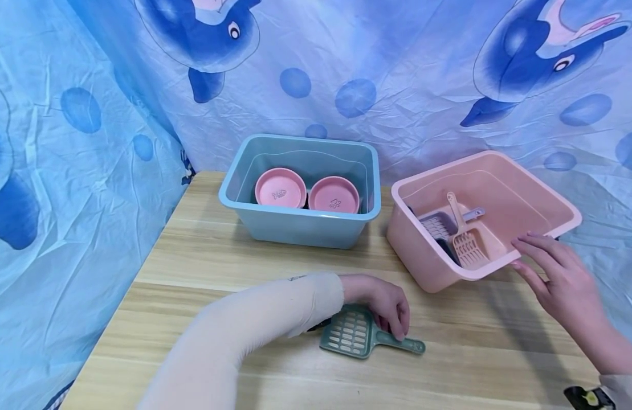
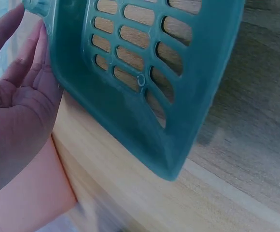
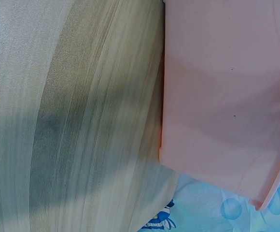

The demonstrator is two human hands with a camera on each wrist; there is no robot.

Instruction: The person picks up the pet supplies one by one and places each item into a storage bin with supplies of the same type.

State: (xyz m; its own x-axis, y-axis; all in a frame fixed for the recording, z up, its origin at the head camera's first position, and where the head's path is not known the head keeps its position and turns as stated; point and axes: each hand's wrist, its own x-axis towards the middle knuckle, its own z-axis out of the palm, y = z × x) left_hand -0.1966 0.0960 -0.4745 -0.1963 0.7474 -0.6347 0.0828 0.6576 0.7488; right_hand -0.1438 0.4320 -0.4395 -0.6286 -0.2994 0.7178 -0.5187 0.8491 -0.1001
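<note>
While flat, scoop under left hand.

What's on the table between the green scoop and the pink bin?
Nothing: the head view shows bare wooden table between the green scoop and the pink bin.

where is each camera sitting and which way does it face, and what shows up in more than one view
Head: worn on the head, facing forward and down at the table, blue bin and pink bin; both hands and sleeved forearms show.
Left wrist: close over the green scoop; left hand shows.
Right wrist: beside the pink bin's outer wall, facing table wood; barely any hand shows.
Shared: head and left wrist see the scoop; head and right wrist see the pink bin.
</note>
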